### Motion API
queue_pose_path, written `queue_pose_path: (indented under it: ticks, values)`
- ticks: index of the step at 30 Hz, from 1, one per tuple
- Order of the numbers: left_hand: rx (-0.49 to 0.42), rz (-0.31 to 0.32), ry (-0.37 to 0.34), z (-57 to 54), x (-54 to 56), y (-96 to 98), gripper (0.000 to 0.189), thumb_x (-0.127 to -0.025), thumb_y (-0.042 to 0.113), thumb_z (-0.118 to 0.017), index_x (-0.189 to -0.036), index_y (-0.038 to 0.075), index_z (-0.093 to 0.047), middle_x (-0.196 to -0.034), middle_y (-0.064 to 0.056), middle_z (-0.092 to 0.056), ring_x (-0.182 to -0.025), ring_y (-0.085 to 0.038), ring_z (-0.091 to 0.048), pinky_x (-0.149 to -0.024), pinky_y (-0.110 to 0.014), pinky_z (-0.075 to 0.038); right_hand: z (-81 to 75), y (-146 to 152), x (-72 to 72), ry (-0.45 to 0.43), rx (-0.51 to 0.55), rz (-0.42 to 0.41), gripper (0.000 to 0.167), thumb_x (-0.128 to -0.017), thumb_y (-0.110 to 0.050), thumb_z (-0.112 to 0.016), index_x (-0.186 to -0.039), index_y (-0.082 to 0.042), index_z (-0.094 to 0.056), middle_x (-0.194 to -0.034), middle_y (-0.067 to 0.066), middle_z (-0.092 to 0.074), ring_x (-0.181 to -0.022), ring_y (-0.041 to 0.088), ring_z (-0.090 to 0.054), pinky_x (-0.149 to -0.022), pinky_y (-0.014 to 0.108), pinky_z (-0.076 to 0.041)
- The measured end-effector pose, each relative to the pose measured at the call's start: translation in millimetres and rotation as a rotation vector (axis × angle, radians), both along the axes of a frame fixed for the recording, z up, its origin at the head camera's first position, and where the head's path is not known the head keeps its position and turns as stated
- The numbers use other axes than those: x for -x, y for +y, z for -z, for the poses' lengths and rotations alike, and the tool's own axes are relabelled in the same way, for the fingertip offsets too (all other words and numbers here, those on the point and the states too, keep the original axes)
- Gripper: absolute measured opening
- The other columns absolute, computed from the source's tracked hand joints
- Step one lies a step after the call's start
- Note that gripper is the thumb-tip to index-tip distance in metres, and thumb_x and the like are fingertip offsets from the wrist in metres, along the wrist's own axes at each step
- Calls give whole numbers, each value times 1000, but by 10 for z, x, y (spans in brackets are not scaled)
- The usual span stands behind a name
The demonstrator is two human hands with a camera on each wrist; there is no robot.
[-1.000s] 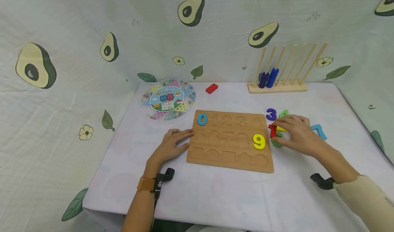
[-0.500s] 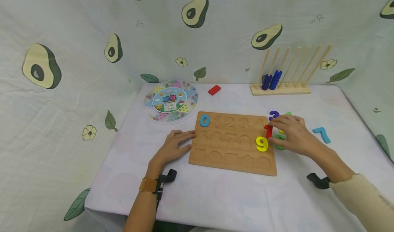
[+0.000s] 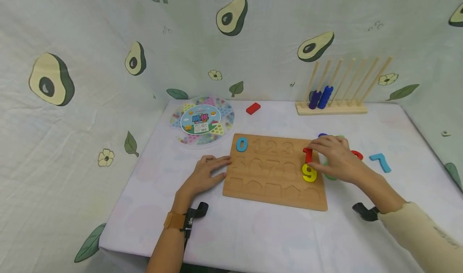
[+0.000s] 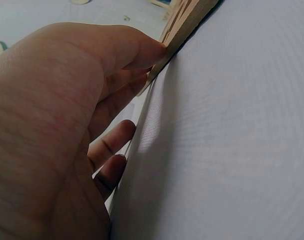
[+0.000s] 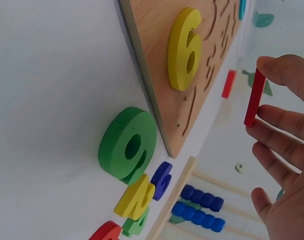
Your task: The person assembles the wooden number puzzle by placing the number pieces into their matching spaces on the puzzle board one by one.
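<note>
A wooden number board [image 3: 253,186] lies on the table, with a blue number 0 [image 3: 242,144] at its upper left and a yellow number 9 [image 3: 309,173] towards its right side. My right hand [image 3: 334,158] pinches a red number 1 [image 3: 308,155] between thumb and fingers, raised above the board's right end. In the right wrist view that red piece [image 5: 255,97] is seen edge-on, apart from the board. My left hand [image 3: 206,176] touches the board's left edge with its thumb and fingers, which are fairly straight; its other fingers [image 4: 111,142] spread near the cloth.
Right of the board lie a green number piece [image 5: 114,145], a yellow 2 [image 5: 135,197], a purple 3 [image 5: 162,181], a green 4 [image 5: 135,222], a red piece [image 3: 357,154] and a blue 7 [image 3: 380,162]. Behind stand a peg rack [image 3: 332,109], a red block [image 3: 253,108] and a round game box [image 3: 202,120].
My right hand has carried the red number 1 leftward, from beside the loose numbers to over the board's right end. The left hand stays at the board's left edge.
</note>
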State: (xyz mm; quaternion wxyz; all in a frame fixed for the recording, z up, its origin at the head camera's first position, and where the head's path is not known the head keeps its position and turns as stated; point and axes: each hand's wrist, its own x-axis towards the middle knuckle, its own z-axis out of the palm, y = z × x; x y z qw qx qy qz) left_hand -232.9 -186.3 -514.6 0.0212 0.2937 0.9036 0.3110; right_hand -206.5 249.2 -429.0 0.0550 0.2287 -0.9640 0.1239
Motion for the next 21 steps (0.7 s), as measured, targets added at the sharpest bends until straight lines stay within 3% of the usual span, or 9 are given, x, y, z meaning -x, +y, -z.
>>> queue_pose_path:
  ticks: [15,21]
  values:
    - [12,-4,-20,18,-1,-4,48,-98,36,-64,-145,29,-55,-152,14,-45,-125,-22,-36,-102,-50,-28,11,-145,126,-23,-5,-18,48,-80,-29,-84,-121,-6,-70,-126,16,-62,-126,39,-41,-101,65,-22]
    - [15,-1,-16,26,-2,-3,48,-99,35,-63,-145,29,-55,-153,14,-45,-125,-22,-36,-102,-50,-28,45,-205,172,7,-22,-56,45,-80,-29,-84,-117,-6,-71,-124,13,-64,-125,37,-43,-101,63,-23]
